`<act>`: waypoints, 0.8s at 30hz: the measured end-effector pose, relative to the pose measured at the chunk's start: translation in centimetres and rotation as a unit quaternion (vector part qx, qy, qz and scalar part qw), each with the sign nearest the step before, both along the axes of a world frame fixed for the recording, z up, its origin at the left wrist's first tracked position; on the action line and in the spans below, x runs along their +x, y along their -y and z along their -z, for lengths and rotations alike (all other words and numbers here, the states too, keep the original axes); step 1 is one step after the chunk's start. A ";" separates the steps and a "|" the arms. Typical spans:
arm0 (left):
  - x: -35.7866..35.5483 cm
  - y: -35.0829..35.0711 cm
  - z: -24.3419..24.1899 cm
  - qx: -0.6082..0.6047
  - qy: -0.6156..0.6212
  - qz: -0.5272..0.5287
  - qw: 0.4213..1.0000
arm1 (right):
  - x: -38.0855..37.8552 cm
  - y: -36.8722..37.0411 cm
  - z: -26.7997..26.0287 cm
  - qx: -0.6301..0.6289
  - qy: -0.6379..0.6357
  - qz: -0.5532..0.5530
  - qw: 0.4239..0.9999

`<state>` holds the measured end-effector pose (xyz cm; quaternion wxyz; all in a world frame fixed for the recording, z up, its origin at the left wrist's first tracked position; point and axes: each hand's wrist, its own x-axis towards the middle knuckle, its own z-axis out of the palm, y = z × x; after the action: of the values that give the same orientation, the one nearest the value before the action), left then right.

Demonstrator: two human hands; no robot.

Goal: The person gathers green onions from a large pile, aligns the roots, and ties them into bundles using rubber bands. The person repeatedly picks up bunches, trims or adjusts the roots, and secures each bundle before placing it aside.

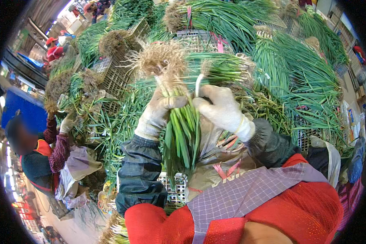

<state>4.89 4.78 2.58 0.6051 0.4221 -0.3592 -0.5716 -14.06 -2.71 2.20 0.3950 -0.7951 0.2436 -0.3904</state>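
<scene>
My left hand (163,109), in a white knit glove, is closed around a bunch of green allium stalks (180,131), either green garlic or scallions. Their shaggy tan roots (163,59) point away from me, and the green leaves hang down towards my lap. Close by on the right, my right hand (221,105), gloved alike, pinches a single white-stemmed stalk (199,84) with its root tuft upward. That stalk stands beside the bunch; its lower part is hidden by the fingers. Behind both hands lies another bundle of stalks (222,67), roots to the right.
Large bundles (305,73) are heaped to the right, and another bundle (219,18) lies across the far side. Plastic crates (117,77) stand among them. Loose greens (125,122) lie to my left. A co-worker (36,164) in gloves handles stalks at far left.
</scene>
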 end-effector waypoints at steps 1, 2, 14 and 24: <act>-0.2 0.5 0.4 -0.023 -0.002 0.018 1.000 | 0.6 -0.5 -0.5 -0.016 -0.026 0.032 0.999; -0.8 0.5 0.7 -0.033 -0.021 -0.002 0.999 | 1.2 -0.4 0.0 -0.053 -0.006 0.062 0.997; -1.8 0.3 1.1 0.075 -0.035 -0.062 0.995 | -1.1 1.6 1.0 0.116 -0.031 0.048 0.992; -2.6 -0.1 0.4 0.037 -0.022 0.025 0.999 | -1.1 1.7 -2.9 -0.165 -0.085 -0.118 0.976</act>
<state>2.28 4.87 2.13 0.5825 0.4221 -0.3350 -0.6086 -15.12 -4.43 5.08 0.2795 -0.9027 0.1128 -0.3072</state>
